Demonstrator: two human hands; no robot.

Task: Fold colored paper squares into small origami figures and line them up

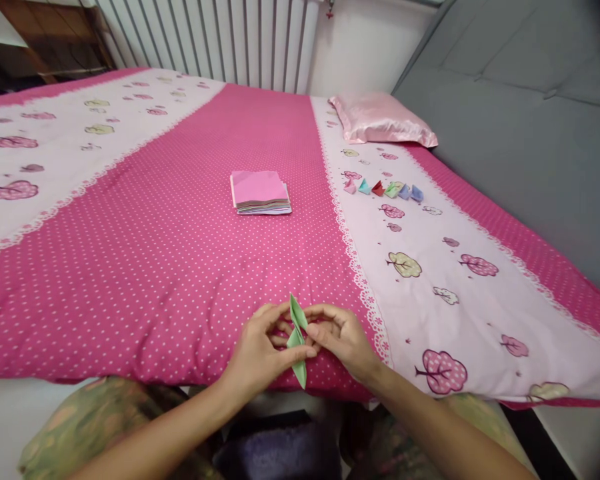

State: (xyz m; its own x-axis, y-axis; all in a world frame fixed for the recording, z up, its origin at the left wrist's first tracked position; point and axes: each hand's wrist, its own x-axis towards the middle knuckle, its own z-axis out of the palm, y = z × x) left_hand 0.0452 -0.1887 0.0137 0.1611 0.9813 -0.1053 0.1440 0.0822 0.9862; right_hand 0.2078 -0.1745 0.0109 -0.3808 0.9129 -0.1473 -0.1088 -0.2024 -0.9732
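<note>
A light green folded paper boat (297,339) is held at the bed's near edge, its long pointed ends facing away from me and toward me. My left hand (263,343) grips it from the left, the thumb lying across its lower part. From the right, my right hand (341,337) pinches its side between thumb and fingers. Some fingertips of both hands are hidden behind the paper. Farther off on the bed lies a stack of square coloured paper (260,187) with a pink sheet on top.
Several small folded paper boats (378,189) stand in a row on the bedspread's pale strip, at the right. Beyond them rests a pink satin pillow (383,119) against a grey headboard (510,127). A white radiator (215,43) runs along the far side.
</note>
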